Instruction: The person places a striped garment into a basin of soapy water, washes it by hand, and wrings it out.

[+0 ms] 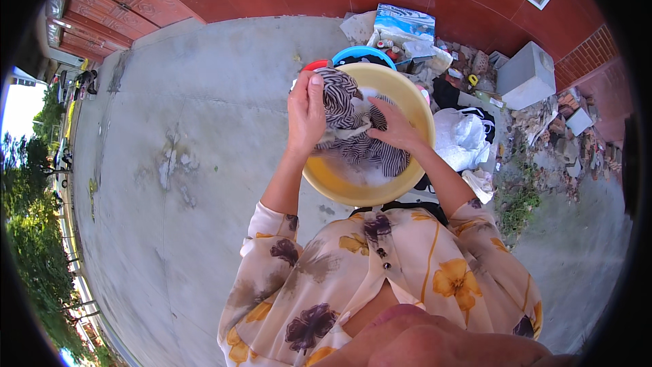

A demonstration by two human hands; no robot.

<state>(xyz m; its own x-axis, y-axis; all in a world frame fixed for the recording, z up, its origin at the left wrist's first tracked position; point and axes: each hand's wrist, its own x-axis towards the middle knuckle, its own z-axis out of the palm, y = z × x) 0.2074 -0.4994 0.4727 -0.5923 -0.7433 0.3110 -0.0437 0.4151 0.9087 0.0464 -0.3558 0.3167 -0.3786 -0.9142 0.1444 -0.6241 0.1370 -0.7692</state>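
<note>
A large yellow plastic basin (326, 183) stands before me with sudsy water and a wet black-and-white striped garment (340, 99) in it. My left hand (307, 107) grips a bunched part of that garment, lifted at the basin's left rim. Over the middle of the basin is my right hand (395, 125), its fingers spread at the striped cloth; whether they pinch any of it cannot be told. More striped fabric lies in the suds below both hands.
Behind the basin stand a blue tub (362, 51) with dark cloth and a partly hidden red container (315, 65). To the right are a white plastic bag (461, 137), a grey-white box (527, 76) and broken brick rubble (560, 142). A blue-and-white carton (405, 21) is near the red wall.
</note>
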